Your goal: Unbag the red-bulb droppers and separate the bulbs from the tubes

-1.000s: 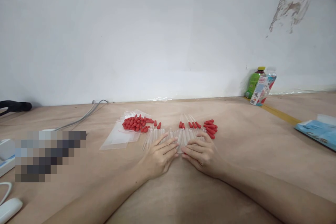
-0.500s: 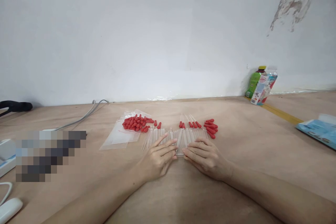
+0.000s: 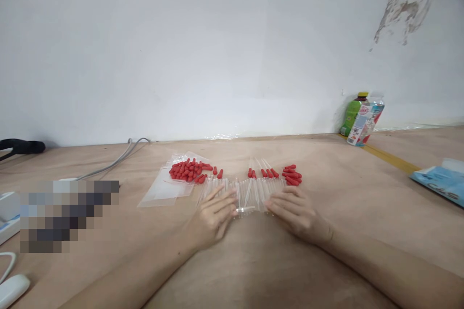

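A row of clear glass dropper tubes [image 3: 256, 194] lies side by side on the table. My left hand [image 3: 215, 212] rests over the left part of the row, fingers stretched out, its fingertips by a tube [image 3: 246, 209] lying crosswise at the near edge. At the right end of the row, my right hand [image 3: 295, 208] lies with its fingers extended over the tubes. Neither hand grips anything visible. Behind the row are several droppers with red rubber bulbs [image 3: 270, 173]. More loose red bulbs [image 3: 292, 174] sit to the right, and a larger heap of red bulbs [image 3: 185, 170] to the left.
Clear plastic bags [image 3: 159, 190] lie under the left heap. A grey cable [image 3: 116, 160] runs at the far left, near a white mouse [image 3: 13, 289]. Two bottles, one green [image 3: 350, 117] and one with a printed label [image 3: 364, 123], stand by the wall. A blue packet [image 3: 440, 184] lies right.
My hands have moved apart, the right one to the right and the left one slightly left, uncovering more of the tubes between them. The crosswise tube now shows more fully.
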